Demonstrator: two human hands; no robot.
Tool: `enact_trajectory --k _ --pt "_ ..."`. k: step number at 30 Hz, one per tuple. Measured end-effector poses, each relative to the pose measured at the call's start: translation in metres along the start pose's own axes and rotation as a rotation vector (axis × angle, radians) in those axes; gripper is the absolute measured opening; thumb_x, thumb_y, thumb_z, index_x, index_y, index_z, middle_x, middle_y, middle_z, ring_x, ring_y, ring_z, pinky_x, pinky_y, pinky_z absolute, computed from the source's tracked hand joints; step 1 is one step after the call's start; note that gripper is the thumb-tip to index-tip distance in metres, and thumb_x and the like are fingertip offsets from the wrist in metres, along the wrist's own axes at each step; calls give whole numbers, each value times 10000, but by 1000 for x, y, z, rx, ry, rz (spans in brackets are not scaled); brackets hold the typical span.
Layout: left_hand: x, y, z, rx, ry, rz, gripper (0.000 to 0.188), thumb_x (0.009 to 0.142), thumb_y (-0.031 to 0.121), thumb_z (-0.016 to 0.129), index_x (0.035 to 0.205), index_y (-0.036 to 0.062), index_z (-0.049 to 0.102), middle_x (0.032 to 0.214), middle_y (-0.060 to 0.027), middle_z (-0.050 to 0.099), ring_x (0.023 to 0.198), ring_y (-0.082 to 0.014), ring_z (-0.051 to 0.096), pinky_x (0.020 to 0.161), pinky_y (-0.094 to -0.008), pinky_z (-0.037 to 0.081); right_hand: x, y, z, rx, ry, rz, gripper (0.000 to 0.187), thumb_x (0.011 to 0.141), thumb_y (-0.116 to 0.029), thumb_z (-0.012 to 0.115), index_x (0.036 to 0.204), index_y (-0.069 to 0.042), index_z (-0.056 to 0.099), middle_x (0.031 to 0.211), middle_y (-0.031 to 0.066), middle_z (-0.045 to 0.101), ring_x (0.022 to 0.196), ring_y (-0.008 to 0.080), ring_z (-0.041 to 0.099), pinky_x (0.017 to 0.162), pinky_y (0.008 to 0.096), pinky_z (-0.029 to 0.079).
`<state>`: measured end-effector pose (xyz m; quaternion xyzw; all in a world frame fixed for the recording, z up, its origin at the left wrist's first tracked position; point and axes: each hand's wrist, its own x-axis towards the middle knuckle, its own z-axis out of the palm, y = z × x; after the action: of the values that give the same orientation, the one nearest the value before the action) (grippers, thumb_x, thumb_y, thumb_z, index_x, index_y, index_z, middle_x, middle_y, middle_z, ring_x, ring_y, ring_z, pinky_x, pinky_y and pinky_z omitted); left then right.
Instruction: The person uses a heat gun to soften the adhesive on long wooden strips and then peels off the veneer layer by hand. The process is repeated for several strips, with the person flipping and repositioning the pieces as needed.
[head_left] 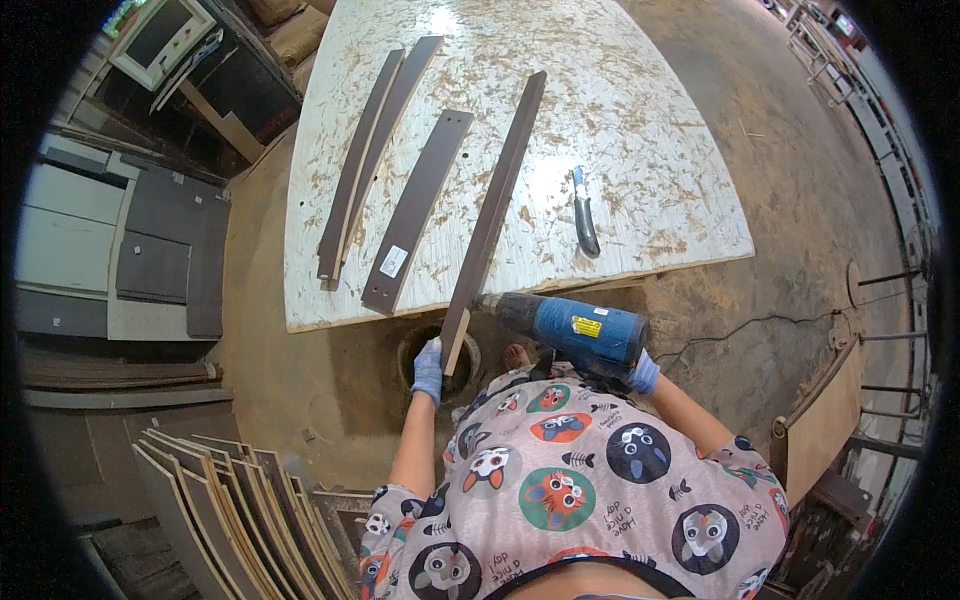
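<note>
My left hand, in a light blue glove, is closed around the near end of a long, narrow dark brown board. That end juts past the table's front edge, and the rest slants away across the top. In my right hand, gloved alike, is the blue heat gun, its grip mostly hidden under the body. Its dark nozzle points left, close against the board's side; I cannot tell whether they touch. A utility knife with a black handle lies on the table, right of the board.
The worn white table also carries a wider brown board with a white label and a pair of narrow strips at left. Upright panels lean at lower left. A cord runs off to the right.
</note>
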<state>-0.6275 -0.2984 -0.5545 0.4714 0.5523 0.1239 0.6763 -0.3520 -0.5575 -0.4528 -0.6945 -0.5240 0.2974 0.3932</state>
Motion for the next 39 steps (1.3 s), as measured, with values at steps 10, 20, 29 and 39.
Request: enact_trajectory --k 10,20,29,39 --pt "-4 1 14 -58 -65 4 407 906 369 469 1110 38 588 1004 -37 592 883 -129 530 787 -295 430 -4 -13 -6 -398 218 -133 428 776 -321 608 1169 -159 560 1139 97 575 1086 301 518 967 419 369" --pt "16 -36 3 -142 -17 -21 408 892 404 505 1097 59 582 1024 -29 591 878 -151 543 759 -303 448 -32 -3 10 565 -65 230 621 754 -340 704 1268 -83 469 1191 74 563 1097 160 516 1010 320 343" --pt "15 -34 -2 -308 15 -82 440 856 449 525 1138 115 570 923 -11 603 724 -158 568 610 -302 479 -41 -16 19 173 167 339 458 617 -333 765 989 -103 629 910 66 656 792 185 610 772 344 472" --pt "-35 73 -29 -319 -290 366 567 810 364 518 1274 46 437 1177 -108 532 940 -211 573 674 -315 524 52 25 -119 -768 567 494 317 607 -372 699 826 -151 640 809 92 644 750 270 619 706 387 437"
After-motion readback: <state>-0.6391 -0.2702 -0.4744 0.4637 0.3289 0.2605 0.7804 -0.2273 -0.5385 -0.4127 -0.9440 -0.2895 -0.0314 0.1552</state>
